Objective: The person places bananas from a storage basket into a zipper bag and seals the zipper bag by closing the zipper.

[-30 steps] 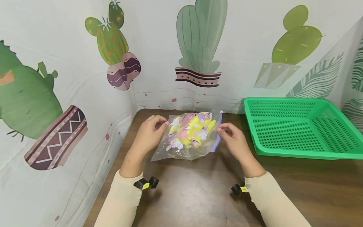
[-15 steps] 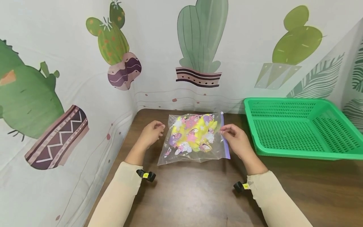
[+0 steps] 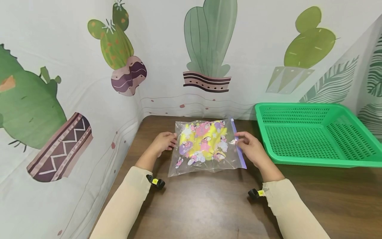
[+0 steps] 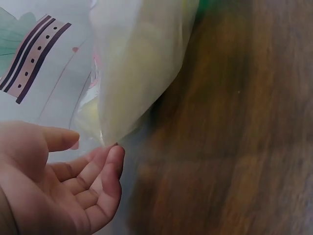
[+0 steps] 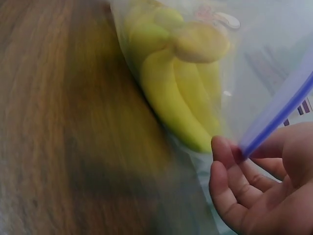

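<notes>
A clear zip bag printed with pink and purple cartoon figures lies across the middle of the table in the head view. Through its plastic show yellow bananas; a rounder yellow shape on top of them is blurred. My right hand pinches the bag's purple zip strip between thumb and fingers. At the opposite edge, my left hand has its fingertips against the plastic. In the left wrist view its thumb stands apart from the loosely bent fingers.
A green perforated basket stands on the brown wooden table, to the right of the right hand. Behind the table and along its left side hangs a white cloth printed with cacti.
The left hand let go of the bag, drew back left, then came back to its edge. The bag flattened out and shifted slightly toward the near side. The right hand stayed at the zip strip.
</notes>
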`<state>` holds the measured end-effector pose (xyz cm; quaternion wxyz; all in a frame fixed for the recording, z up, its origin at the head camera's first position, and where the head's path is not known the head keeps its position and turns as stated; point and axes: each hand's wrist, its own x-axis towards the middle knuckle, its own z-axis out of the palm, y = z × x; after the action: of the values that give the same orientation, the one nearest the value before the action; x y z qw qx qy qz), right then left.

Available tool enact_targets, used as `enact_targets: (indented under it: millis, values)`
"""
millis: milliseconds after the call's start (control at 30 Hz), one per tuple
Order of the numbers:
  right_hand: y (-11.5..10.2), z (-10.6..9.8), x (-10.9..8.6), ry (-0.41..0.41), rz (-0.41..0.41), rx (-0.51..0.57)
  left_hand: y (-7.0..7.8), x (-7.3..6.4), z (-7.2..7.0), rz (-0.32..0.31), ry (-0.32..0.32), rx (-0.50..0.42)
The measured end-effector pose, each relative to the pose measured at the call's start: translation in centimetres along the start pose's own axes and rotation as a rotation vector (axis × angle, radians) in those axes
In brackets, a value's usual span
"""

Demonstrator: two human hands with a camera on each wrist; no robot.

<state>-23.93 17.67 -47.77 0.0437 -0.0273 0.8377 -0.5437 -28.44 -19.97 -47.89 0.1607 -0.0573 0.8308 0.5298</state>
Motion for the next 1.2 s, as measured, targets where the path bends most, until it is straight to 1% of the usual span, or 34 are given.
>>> enact_targets:
  millis: [233, 367, 467, 667, 767, 833, 933, 1033, 1133, 1200]
  values:
    - [0.6, -0.1, 0.1, -0.098, 0.027, -0.022, 0.2, 0.2, 0.6, -0.041, -0.014, -0.023]
    - [0.5, -0.2, 0.0, -0.123, 0.024, -0.022, 0.0, 0.6, 0.9, -0.022, 0.017, -0.040]
    - [0.5, -0.2, 0.0, -0.116, 0.027, -0.034, 0.0, 0.8, 1.1, -0.003, 0.045, -0.057]
    - [0.5, -0.2, 0.1, -0.104, 0.028, -0.044, 0.2, 0.9, 1.5, 0.049, 0.039, -0.068]
    - [0.4, -0.2, 0.1, -0.107, 0.028, -0.045, 0.1, 1.2, 1.6, 0.071, 0.044, -0.086]
    - [0.4, -0.3, 0.1, -0.105, 0.027, -0.046, -0.1, 1.3, 1.7, 0.079, 0.052, -0.084]
    - [0.4, -0.6, -0.1, -0.096, 0.023, -0.048, -0.4, 1.7, 1.6, 0.108, 0.063, -0.071]
    - [0.4, -0.7, -0.1, -0.091, 0.025, -0.038, -0.6, 2.2, 1.4, 0.131, 0.088, -0.065]
    - [0.5, -0.7, 0.0, -0.087, 0.030, -0.029, -0.7, 2.5, 1.2, 0.127, 0.105, -0.063]
    - [0.5, -0.6, 0.1, -0.081, 0.036, -0.022, -0.6, 2.6, 1.0, 0.114, 0.109, -0.062]
